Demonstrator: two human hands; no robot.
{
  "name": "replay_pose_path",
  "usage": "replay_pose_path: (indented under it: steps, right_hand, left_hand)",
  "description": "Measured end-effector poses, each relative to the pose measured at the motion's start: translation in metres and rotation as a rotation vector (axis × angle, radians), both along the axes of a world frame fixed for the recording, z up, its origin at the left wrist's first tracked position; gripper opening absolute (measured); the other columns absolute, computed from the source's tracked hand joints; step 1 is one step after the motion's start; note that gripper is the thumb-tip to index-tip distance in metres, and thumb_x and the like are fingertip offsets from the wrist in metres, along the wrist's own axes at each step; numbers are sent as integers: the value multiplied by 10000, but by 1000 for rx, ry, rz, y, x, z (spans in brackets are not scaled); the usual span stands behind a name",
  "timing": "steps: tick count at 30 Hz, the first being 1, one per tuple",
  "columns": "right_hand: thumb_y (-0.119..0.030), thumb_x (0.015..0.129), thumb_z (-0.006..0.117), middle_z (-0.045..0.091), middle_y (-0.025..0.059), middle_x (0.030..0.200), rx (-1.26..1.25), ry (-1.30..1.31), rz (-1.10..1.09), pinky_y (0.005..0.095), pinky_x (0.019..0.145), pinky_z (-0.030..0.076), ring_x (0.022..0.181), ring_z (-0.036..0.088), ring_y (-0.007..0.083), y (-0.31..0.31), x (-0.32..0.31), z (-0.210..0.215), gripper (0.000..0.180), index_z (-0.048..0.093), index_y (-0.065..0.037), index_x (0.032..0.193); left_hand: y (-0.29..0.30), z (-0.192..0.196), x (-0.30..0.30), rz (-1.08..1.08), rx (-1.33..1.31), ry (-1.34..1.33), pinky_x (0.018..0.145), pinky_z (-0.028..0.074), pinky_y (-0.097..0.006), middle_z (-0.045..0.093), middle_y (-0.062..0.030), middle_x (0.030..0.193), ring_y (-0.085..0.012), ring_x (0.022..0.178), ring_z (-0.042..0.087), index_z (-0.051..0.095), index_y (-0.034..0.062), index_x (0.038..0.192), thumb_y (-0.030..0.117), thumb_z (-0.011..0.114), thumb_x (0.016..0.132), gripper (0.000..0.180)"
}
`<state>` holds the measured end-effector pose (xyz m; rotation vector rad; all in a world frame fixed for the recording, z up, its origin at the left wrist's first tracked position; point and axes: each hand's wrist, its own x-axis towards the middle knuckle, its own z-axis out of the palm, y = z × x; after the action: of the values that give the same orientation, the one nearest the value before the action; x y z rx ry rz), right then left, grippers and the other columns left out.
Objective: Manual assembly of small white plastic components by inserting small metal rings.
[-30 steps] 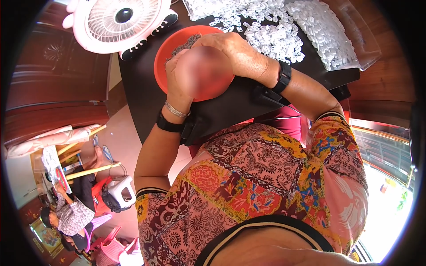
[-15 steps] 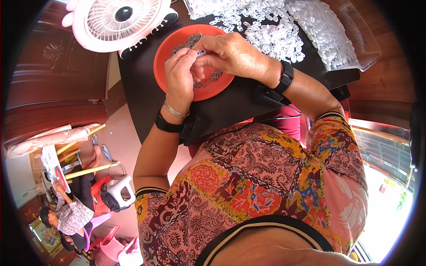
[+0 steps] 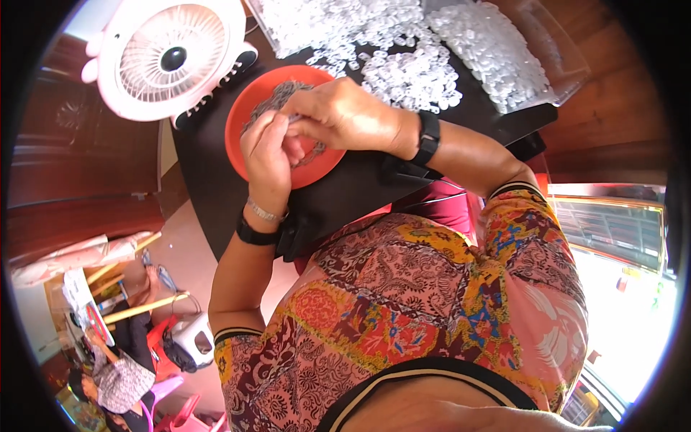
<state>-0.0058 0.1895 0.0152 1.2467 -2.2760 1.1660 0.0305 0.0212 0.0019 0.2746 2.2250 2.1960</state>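
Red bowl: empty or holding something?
Holding something. The red bowl has a heap of small dark metal parts showing inside its rim; both hands cover the rest.

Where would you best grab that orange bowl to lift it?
Probably the orange bowl by its bare far-left rim, coming from the fan side: both hands, left hand and right hand, cover its near and right parts.

1. The scene is lit brightly by daylight from the lower right, where the window area is blown out to white.
2. Soft shadows are cast on the black table.
3. Straight edges are bent strongly toward the round rim, which is framed by black corners.
4. The centre is kept sharp; the outer edge is slightly smeared.
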Motion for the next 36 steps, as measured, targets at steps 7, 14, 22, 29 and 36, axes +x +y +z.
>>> replay_pose_path:
  steps: [7, 14, 22, 29, 36]
  right_hand:
    - [-191, 785, 714, 661, 96, 810, -71, 72, 27, 333, 637, 533, 721, 656, 278, 1, -4, 3, 252, 639, -71, 994]
    - [-225, 778, 723, 664, 113, 859, 36, 101, -103, 335, 629, 536, 733, 658, 288, 3, -2, 10, 277, 629, -40, 961]
    - [-197, 800, 699, 639, 119, 742, 81, 68, -65, 346, 587, 525, 677, 646, 294, 2, 0, 6, 238, 606, -35, 948]
    - [-157, 807, 689, 615, 120, 680, 74, 98, -49, 345, 536, 510, 619, 632, 297, 0, 3, 6, 191, 588, -44, 924]
    - [-152, 805, 688, 613, 108, 674, 53, 109, -50, 341, 529, 509, 614, 632, 288, 0, 3, 4, 175, 587, -52, 909]
  left_hand:
    - [7, -1, -5, 45, 186, -3, 442, 344, -196, 515, -23, 568, -75, 484, 475, 566, 18, 770, 201, 470, 939, 267]
    - [8, -1, -8, 77, 175, 38, 454, 331, -201, 489, -10, 567, -66, 486, 447, 558, 25, 767, 184, 480, 932, 242]
    - [6, 3, -8, 35, 96, 32, 452, 311, -226, 460, -6, 564, -73, 477, 406, 538, 9, 742, 152, 472, 918, 237]
    - [7, 0, -3, 56, 108, 6, 436, 329, -205, 499, -24, 566, -87, 469, 453, 558, 15, 791, 191, 433, 937, 260]
    - [13, 4, 0, 104, 128, -10, 432, 327, -226, 467, -22, 551, -78, 454, 413, 539, -11, 761, 135, 452, 915, 229]
